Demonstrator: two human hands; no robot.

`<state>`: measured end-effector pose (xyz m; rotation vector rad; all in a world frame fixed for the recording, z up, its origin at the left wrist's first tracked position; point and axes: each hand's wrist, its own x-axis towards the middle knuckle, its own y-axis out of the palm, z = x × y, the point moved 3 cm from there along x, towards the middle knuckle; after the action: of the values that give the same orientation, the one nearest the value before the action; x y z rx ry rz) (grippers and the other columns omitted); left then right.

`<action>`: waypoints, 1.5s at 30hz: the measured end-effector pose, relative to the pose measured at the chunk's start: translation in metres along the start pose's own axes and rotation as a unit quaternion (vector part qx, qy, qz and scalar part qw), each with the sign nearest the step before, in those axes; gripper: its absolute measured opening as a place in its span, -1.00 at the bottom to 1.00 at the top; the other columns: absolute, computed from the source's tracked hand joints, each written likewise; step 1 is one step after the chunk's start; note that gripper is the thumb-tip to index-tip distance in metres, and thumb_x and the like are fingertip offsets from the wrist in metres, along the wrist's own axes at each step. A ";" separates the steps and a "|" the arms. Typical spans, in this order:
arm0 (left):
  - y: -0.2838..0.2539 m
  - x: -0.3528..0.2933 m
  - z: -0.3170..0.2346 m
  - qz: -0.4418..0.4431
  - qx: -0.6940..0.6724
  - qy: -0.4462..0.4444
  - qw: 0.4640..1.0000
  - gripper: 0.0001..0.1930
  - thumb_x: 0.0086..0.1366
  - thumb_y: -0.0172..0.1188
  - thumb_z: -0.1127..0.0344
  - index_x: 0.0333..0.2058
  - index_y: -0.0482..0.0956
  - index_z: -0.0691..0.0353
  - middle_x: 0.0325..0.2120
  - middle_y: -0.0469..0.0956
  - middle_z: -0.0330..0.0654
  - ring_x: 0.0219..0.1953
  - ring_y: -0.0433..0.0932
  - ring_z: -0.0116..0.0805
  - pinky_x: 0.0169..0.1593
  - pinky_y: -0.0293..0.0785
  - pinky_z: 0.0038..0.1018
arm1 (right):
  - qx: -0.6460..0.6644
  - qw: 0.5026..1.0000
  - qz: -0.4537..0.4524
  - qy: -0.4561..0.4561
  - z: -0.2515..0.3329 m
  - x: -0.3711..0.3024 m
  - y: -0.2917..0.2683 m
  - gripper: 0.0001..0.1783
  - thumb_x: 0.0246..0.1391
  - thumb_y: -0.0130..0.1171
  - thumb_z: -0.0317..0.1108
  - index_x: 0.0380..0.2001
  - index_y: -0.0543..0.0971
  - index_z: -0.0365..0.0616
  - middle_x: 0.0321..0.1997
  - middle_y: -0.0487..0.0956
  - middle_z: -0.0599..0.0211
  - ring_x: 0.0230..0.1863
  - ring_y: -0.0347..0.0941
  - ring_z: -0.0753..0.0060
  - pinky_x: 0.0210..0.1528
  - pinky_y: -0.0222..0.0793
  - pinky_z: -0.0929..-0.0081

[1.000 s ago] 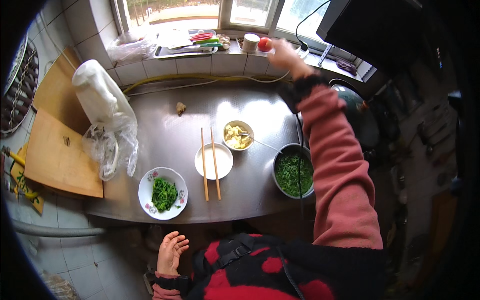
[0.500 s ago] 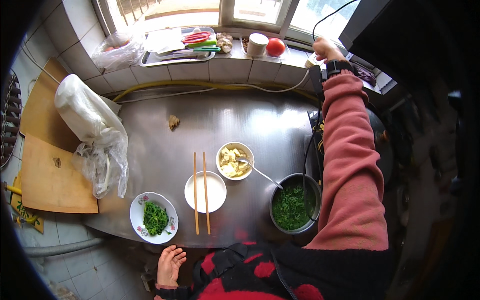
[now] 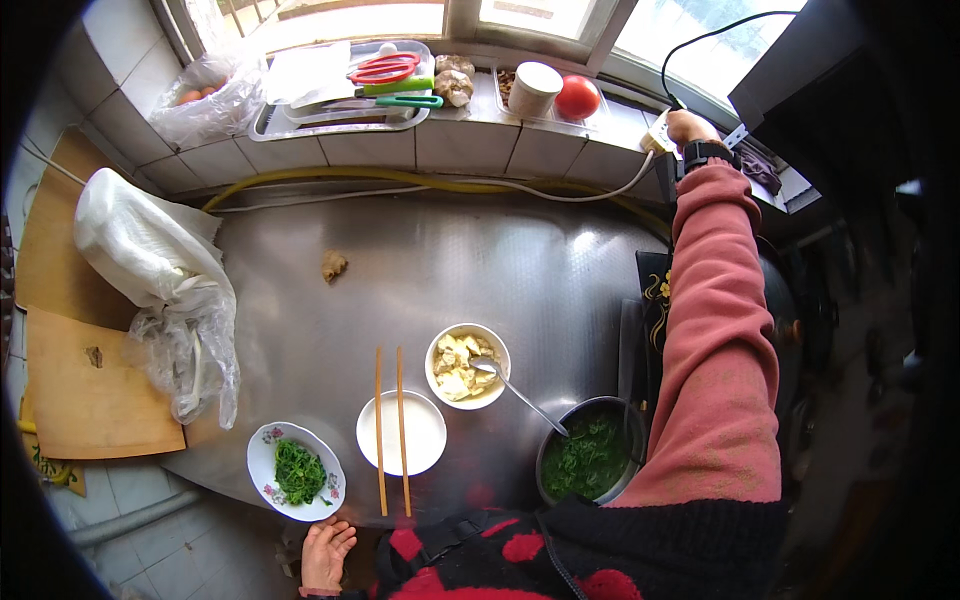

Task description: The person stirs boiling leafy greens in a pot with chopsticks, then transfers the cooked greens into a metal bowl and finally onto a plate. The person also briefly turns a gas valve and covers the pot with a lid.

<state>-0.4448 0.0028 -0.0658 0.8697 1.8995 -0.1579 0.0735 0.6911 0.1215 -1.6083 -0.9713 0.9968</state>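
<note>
At the windowsill, my right hand (image 3: 692,128) is closed at a white power strip (image 3: 657,132). Its fingertips are hidden, so what they grip cannot be made out. My left hand (image 3: 328,553) is empty, fingers loosely apart, just below the table's front edge. Nearest to it is a flowered white bowl (image 3: 262,480) of cooked greens. Two wooden chopsticks (image 3: 402,430) lie across a small bowl of white contents (image 3: 427,432). Behind it stands a white bowl of pale yellow chunks (image 3: 458,378) with a metal spoon (image 3: 520,397). A dark pot (image 3: 541,470) holds chopped greens in liquid.
A black cooktop (image 3: 652,290) is partly behind my right arm. A ginger piece (image 3: 333,265) lies on the metal table (image 3: 480,260). Plastic wrapping (image 3: 150,240) and wooden boards (image 3: 90,400) stand left. The sill carries a tray (image 3: 280,122), garlic (image 3: 454,88) and a tomato (image 3: 577,97).
The view has shifted, so the table items sit lower in the picture. My right hand stays at the power strip, and my left hand stays empty near the flowered bowl.
</note>
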 end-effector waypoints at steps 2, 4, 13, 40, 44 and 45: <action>-0.003 0.000 -0.001 0.009 0.003 0.000 1.000 -0.80 0.23 -0.02 0.40 -0.19 0.38 0.36 -0.23 0.47 0.05 -0.14 0.46 -0.07 -0.06 0.42 -0.28 | -0.026 0.999 0.047 -0.010 -0.006 0.028 0.019 -0.63 -0.05 -0.02 -0.40 -0.10 0.48 -0.12 -0.01 0.44 0.10 0.02 0.37 0.07 0.03 0.27 0.23; -0.005 0.002 -0.004 0.015 0.004 -0.005 1.000 -0.77 0.23 -0.01 0.41 -0.15 0.36 0.38 -0.20 0.46 0.09 -0.11 0.45 -0.03 -0.04 0.41 -0.25 | -0.099 0.991 0.038 -0.082 -0.012 0.057 0.041 -0.67 -0.16 0.13 -0.40 -0.22 0.53 -0.17 -0.14 0.49 0.12 -0.08 0.42 0.10 -0.08 0.33 0.31; 0.007 0.013 -0.007 -0.007 0.015 0.016 1.000 -0.76 0.23 -0.06 0.41 -0.14 0.36 0.34 -0.33 0.51 -0.06 -0.28 0.53 -0.25 -0.23 0.51 -0.38 | -0.019 0.986 0.011 -0.165 -0.041 0.103 0.076 -0.72 -0.27 0.25 -0.39 -0.39 0.57 -0.26 -0.30 0.53 0.15 -0.20 0.41 0.22 -0.20 0.35 0.39; 0.007 0.016 -0.014 -0.064 0.088 -0.026 0.994 -0.72 0.26 -0.03 0.33 -0.10 0.30 0.33 -0.31 0.48 -0.09 -0.27 0.51 -0.33 -0.24 0.49 -0.52 | 0.098 0.961 0.116 -0.229 -0.019 0.034 0.044 -0.69 -0.21 0.19 -0.24 -0.38 0.54 -0.22 -0.45 0.47 0.22 -0.34 0.43 0.33 -0.38 0.33 0.42; 0.007 0.015 -0.016 -0.059 0.075 -0.018 0.995 -0.72 0.27 -0.06 0.34 -0.09 0.30 0.33 -0.31 0.48 -0.09 -0.27 0.51 -0.33 -0.24 0.49 -0.51 | 0.065 0.975 0.075 -0.200 -0.005 0.017 0.040 -0.69 -0.20 0.20 -0.20 -0.38 0.54 -0.18 -0.50 0.46 0.27 -0.38 0.45 0.35 -0.46 0.34 0.42; 0.008 0.015 -0.016 -0.065 0.079 -0.021 0.995 -0.72 0.27 -0.06 0.34 -0.09 0.30 0.33 -0.31 0.48 -0.09 -0.27 0.51 -0.33 -0.24 0.48 -0.50 | 0.057 0.978 0.063 -0.188 -0.003 0.015 0.039 -0.68 -0.20 0.20 -0.19 -0.38 0.54 -0.17 -0.52 0.46 0.28 -0.39 0.45 0.35 -0.47 0.35 0.42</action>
<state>-0.4556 0.0234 -0.0687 0.8393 1.9239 -0.4072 0.0868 0.6955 0.0825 -1.4269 -1.0490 1.4563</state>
